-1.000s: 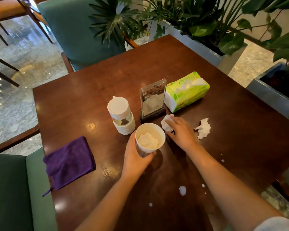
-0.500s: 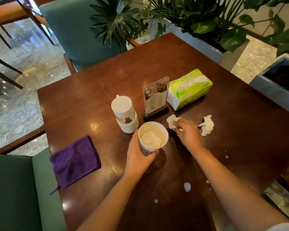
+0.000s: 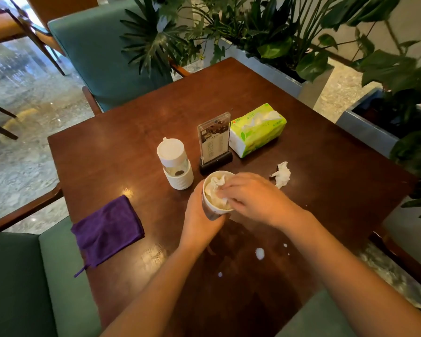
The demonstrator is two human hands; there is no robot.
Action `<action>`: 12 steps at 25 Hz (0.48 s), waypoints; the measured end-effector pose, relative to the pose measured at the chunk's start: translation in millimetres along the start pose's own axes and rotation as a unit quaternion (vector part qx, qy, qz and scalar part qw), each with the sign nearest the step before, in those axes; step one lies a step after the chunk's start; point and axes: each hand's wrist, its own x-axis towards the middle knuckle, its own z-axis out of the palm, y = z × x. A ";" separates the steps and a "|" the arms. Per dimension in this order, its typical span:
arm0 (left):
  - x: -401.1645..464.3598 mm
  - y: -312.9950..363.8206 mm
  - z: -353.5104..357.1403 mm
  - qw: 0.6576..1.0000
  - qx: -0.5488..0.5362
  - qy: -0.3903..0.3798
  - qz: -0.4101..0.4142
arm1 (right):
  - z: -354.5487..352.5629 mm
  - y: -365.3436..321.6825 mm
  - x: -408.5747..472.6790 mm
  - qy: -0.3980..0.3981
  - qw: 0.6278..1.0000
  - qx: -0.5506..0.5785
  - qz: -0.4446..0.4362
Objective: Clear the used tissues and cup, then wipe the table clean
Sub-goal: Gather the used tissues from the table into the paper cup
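White crumpled tissue (image 3: 215, 190) is sitting inside the paper cup (image 3: 213, 207) at frame centre; the left hand (image 3: 199, 223) is gripping the cup's side, while the right hand (image 3: 253, 199) is pinching tissue at its mouth (fingertips bunched). Another used tissue (image 3: 282, 175) is lying right of them on the wooden table (image 3: 131, 132).

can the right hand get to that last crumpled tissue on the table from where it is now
Probably yes. The right hand is at the paper cup, pushing a tissue in, and the crumpled tissue lies just beyond it on bare table with nothing between. It must let go first.
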 end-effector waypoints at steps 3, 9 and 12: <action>-3.6 6.8 -2.6 1.000 0.008 -0.014 0.004 | -2.6 -10.8 -6.4 -0.104 0.993 -0.060 0.015; -11.7 10.6 -3.8 1.000 0.002 -0.007 0.003 | 0.7 -13.9 -28.5 -0.003 0.998 0.064 0.030; -11.5 7.3 2.0 1.000 -0.004 0.004 -0.014 | 0.9 -4.1 -47.4 0.172 0.972 0.142 0.073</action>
